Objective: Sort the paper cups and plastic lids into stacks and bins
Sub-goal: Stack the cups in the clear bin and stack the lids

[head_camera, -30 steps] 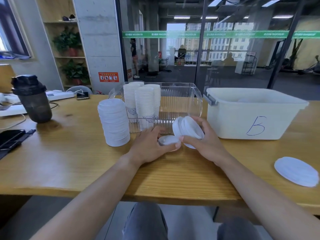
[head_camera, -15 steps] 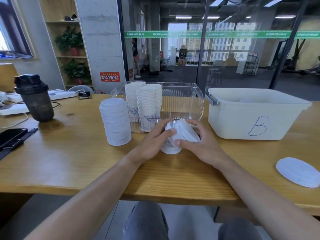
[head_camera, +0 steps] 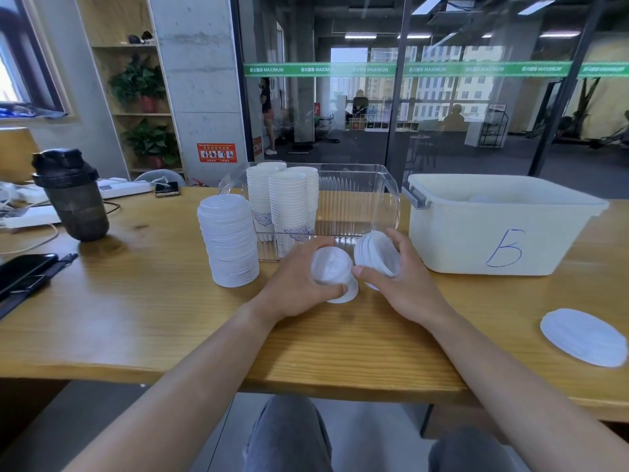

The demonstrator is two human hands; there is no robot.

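Observation:
My left hand (head_camera: 299, 284) grips a single translucent plastic lid (head_camera: 330, 267), lifted off another lid (head_camera: 347, 296) lying on the table. My right hand (head_camera: 405, 281) holds a small tilted bundle of white lids (head_camera: 374, 255) on edge. A tall stack of white lids (head_camera: 231, 240) stands left of the hands. Stacks of white paper cups (head_camera: 286, 199) stand inside a clear plastic bin (head_camera: 357, 206). A white bin marked B (head_camera: 503, 229) sits to the right, with something pale inside it.
A low pile of lids (head_camera: 583, 337) lies near the table's right front edge. A dark shaker bottle (head_camera: 73, 195) stands far left, with a phone (head_camera: 23, 272) and cables by it. The wooden table (head_camera: 136, 318) edge runs just before my knees.
My left hand has taken a single lid and lifted it away from the bundle in my right hand. The right hand's bundle has tilted slightly to the right.

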